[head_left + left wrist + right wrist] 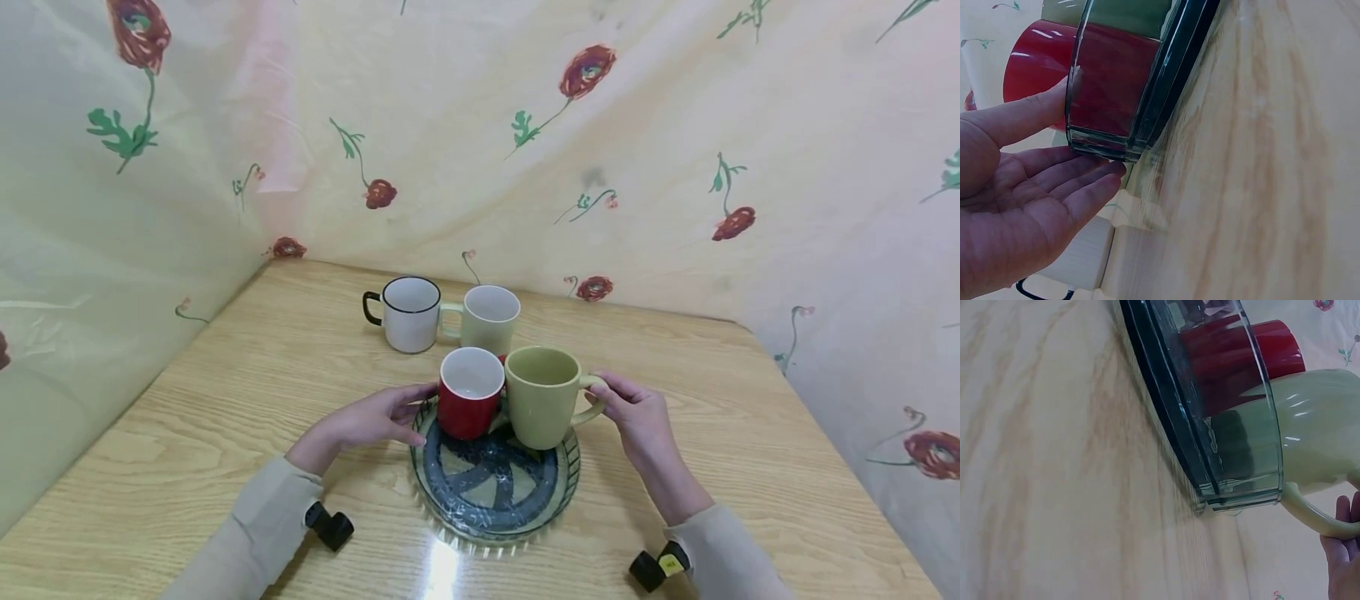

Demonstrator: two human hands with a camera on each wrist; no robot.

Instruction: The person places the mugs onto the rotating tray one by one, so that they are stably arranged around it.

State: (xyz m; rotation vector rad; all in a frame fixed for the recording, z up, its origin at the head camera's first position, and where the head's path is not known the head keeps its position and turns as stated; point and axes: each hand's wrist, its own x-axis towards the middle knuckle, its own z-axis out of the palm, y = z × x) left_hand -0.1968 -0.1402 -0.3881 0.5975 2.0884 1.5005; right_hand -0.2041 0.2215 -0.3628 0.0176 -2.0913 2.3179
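My right hand (641, 410) pinches the handle of a yellow-green mug (542, 400), whose lower part is inside a round clear glass dish (572, 479) with a dark patterned base. Beside it in the dish stands a red mug (467, 408) with a white inside; its handle is mostly hidden behind the yellow-green mug. My left hand (371, 421) is at the dish's left side, thumb and fingers spread. In the left wrist view, its thumb (1041, 109) reaches the glass rim and the extended fingers (1088, 187) lie along the outer wall.
Behind the dish, a white enamel mug (411, 321) with a black rim and handle stands beside a pale cream mug (491, 317). All rest on a wood-grain table (247, 358). A flowered cloth (450, 150) hangs along the table's back and sides.
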